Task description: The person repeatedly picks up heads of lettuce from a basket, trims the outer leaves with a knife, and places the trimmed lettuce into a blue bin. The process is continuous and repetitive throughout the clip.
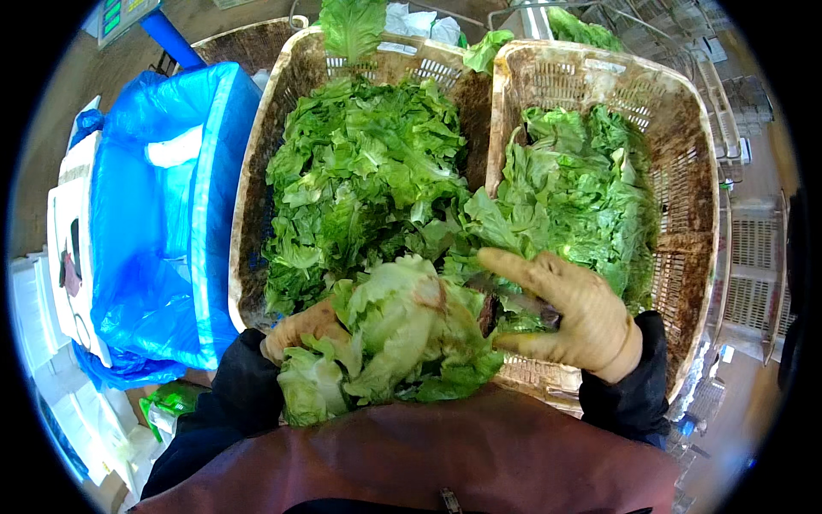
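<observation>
- Holding a leafy, pale green lettuce (pixel 402 330) in the left hand (pixel 306 330), low in the centre, just in front of the brown apron (pixel 411 454).
- Probably weighing little, flexing softly at the frilled outer leaves, and bruising or tearing under a hard pinch; likely feeling slick wherever moist.
- Probably being firmest near the pale, thick ribs, so calling for a broad, cupping hold from the side and beneath rather than tugging at leaf edges.
- Gripping from the left with the left hand, hiding most fingers behind foliage.
- Hovering just beside the lettuce with the right hand (pixel 578 313), spreading thumb and fingers apart; showing a dark, blurred object (pixel 548 318) between them, leaving unclear whether gripping it.
- Heaping loose leaves (pixel 360 163) beyond, inside the dirt-stained left basket (pixel 254 210).
- Piling more greens (pixel 582 188) inside the right basket (pixel 681 163), partly behind the right hand.
- Standing farther left, beside the left basket: a blue-lined container (pixel 207 265).
</observation>
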{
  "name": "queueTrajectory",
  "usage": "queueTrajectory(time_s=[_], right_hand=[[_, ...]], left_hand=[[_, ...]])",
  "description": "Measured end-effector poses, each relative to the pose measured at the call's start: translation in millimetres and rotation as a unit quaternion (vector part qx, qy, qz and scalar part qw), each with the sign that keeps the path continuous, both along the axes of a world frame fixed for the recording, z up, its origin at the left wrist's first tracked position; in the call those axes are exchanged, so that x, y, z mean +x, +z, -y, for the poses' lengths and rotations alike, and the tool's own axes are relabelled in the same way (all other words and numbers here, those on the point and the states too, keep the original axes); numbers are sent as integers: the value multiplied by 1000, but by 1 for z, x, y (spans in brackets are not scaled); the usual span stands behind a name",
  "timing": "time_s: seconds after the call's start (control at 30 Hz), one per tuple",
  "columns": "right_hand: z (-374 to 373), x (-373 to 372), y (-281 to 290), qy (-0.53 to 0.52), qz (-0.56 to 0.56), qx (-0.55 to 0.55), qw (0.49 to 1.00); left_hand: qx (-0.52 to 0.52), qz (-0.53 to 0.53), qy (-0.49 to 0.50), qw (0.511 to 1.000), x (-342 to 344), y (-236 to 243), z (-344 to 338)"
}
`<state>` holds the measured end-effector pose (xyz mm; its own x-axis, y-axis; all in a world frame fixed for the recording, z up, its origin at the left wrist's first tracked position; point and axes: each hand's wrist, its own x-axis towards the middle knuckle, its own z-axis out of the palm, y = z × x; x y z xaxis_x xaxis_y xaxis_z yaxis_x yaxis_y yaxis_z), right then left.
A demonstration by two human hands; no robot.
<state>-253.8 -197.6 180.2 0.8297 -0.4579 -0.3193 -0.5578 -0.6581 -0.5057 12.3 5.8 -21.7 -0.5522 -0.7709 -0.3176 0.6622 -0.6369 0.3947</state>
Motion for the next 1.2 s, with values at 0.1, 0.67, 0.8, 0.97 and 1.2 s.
queueTrajectory(time_s=[0.1,0.67,0.8,0.97,1.2], right_hand=[[-7,-8,-41,68,-34,-237,968],[-50,23,-22,-21,7,139,990],[-21,-14,-20,-13,73,-51,996],[-5,20,-11,-22,145,-2,989],[-2,31,-80,-280,-51,376,882]], left_hand=[[-6,-46,-2,999,-3,-1,-8],[-106,153,153,971,-14,24,-4],[-89,141,181,969,-6,21,-11],[-77,98,150,981,-1,28,-14],[13,105,270,957,-4,-13,-28]])
